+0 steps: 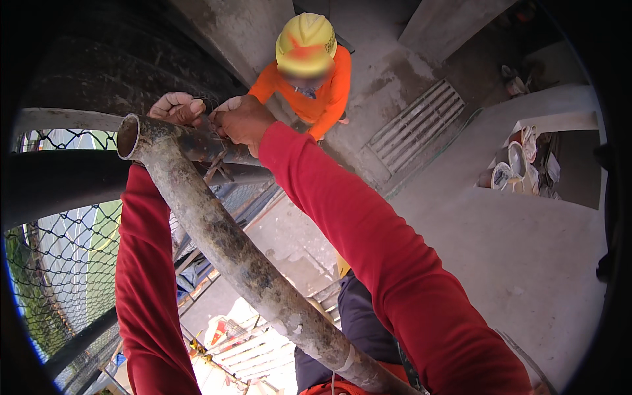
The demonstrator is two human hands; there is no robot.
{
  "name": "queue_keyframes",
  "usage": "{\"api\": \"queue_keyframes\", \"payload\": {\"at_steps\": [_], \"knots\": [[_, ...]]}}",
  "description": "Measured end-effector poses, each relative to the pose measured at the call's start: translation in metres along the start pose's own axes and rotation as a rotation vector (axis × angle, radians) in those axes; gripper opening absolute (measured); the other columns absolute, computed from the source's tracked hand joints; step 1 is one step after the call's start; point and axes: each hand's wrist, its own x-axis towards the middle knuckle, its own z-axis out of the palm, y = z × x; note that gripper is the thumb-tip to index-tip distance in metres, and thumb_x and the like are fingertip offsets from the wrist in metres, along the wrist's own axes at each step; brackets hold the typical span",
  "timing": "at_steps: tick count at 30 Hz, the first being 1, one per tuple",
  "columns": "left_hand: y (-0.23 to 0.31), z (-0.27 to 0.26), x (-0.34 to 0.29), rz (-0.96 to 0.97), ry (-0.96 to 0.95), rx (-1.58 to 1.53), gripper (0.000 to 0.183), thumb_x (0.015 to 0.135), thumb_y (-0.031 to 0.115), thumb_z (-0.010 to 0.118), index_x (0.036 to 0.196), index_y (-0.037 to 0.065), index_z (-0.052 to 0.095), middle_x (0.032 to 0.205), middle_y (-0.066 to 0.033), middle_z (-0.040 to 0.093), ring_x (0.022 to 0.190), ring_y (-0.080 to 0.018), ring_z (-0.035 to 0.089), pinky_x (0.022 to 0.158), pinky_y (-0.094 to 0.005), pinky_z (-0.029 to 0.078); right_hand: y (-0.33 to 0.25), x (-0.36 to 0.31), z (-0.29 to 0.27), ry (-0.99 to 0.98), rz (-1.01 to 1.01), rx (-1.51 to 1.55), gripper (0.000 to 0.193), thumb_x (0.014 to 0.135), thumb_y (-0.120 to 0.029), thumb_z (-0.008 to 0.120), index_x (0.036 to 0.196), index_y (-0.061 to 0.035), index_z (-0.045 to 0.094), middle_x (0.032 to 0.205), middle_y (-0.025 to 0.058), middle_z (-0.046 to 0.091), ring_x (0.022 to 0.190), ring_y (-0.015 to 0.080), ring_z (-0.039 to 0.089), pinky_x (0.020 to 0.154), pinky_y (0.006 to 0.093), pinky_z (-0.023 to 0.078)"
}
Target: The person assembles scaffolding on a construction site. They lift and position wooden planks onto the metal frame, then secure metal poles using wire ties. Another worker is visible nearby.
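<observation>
A weathered, stained metal pipe (227,243) slants from the lower middle up to a rusty joint with an open round end. Another metal pipe (214,143) runs right from that joint. Just above this crossing pipe, my left hand (176,108) is closed, thumb against fingers, with its forearm passing behind the slanted pipe. My right hand (245,122) is closed beside it, resting at the crossing pipe. Something dark and thin, perhaps wire, shows between the fingertips of both hands. What exactly they grip is too small to tell.
A person in a yellow hard hat (306,46) and orange shirt stands below, beyond my hands. Chain-link fence (72,263) and a thick dark pipe (72,184) lie left. A slatted panel (416,125) rests on the floor; buckets (503,174) sit in a wall opening. Scaffold planks (263,352) show below.
</observation>
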Motion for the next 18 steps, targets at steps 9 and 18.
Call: {"api": "queue_keyframes", "payload": {"at_steps": [9, 18], "knots": [[0.030, 0.031, -0.001, -0.178, 0.215, 0.498, 0.027, 0.098, 0.037, 0.072, 0.106, 0.011, 0.070, 0.089, -0.0014, 0.073, 0.073, -0.0065, 0.066, 0.062, -0.0219, 0.054, -0.005, -0.025, -0.013, -0.019, -0.440, -0.304, 0.015, 0.091, -0.014, 0.070, 0.097, -0.0014, 0.074, 0.088, 0.0056, 0.072, 0.080, 0.0127, 0.068, 0.073, 0.0289, 0.054], [0.011, 0.024, -0.009, -0.228, 0.038, 0.187, 0.028, 0.100, 0.034, 0.070, 0.103, 0.006, 0.073, 0.094, -0.0024, 0.073, 0.076, -0.0121, 0.068, 0.066, -0.0294, 0.055, 0.016, -0.030, -0.008, 0.043, -0.381, -0.027, 0.015, 0.094, -0.014, 0.070, 0.099, -0.0010, 0.074, 0.093, 0.0055, 0.074, 0.081, 0.0144, 0.067, 0.076, 0.0291, 0.052]]}}
